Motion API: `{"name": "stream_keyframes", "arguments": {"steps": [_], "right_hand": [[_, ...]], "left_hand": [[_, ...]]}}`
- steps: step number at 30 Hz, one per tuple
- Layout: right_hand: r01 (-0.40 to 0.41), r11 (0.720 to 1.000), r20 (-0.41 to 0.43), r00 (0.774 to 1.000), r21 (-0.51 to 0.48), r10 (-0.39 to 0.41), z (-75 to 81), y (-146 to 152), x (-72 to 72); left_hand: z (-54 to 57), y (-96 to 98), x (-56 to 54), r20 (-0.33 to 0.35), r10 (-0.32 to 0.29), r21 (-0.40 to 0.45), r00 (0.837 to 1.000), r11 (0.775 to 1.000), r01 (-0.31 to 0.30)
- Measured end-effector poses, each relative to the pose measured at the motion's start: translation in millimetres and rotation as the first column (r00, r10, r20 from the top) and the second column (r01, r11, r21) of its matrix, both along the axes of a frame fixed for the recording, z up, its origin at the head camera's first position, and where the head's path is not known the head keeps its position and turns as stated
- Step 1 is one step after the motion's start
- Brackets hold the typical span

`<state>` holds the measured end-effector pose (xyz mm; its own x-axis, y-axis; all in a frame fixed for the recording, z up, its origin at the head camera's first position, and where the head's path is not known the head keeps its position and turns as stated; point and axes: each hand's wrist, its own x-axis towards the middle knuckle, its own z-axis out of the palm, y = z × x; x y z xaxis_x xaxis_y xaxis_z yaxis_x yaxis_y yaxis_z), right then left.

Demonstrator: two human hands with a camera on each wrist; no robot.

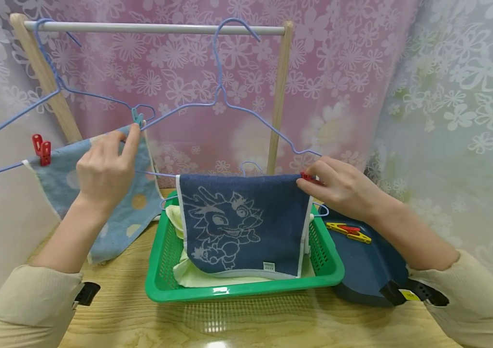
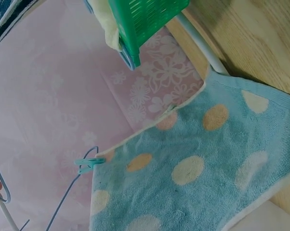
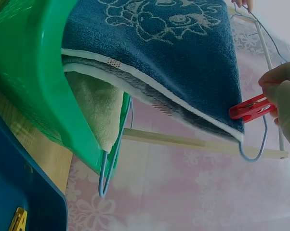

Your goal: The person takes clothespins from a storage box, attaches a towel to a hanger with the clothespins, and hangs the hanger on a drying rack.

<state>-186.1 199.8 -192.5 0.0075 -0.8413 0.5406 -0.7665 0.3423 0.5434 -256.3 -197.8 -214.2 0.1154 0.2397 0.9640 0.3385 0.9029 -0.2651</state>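
A dark blue towel (image 1: 246,227) with a dragon drawing hangs folded over the lower bar of a blue wire hanger (image 1: 220,94). My left hand (image 1: 107,164) pinches that hanger near its left end. With my right hand (image 1: 337,186) I pinch a red clothespin (image 3: 251,108) at the towel's upper right corner; its jaws are over the cloth in the right wrist view. Left of this, a light blue spotted towel (image 2: 188,168) hangs from another blue hanger (image 1: 11,118), with a red clothespin (image 1: 42,150) and a teal clothespin (image 2: 91,163) at its corners.
Below the towel stands a green basket (image 1: 246,292) holding pale yellow cloth (image 1: 203,278) and a hanger. A dark blue tray (image 1: 359,270) with yellow and red clothespins (image 1: 348,232) sits to its right. Behind rises a wooden rack with a white rod (image 1: 155,29).
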Motion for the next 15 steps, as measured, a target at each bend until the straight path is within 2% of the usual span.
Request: {"name": "stream_keyframes", "arguments": {"steps": [12,15], "right_hand": [[0.075,0.996,0.079,0.994,0.047,-0.079,6.9,-1.0,2.1],[0.074,0.996,0.042,0.996,0.041,-0.076,6.6,-0.1,0.8]], "left_hand": [[-0.3,-1.5,-1.0,0.009,-0.012,0.010,1.000,1.000,0.012],[-0.3,-1.7,-0.8,0.013,-0.007,0.004,1.000,1.000,0.007]]}}
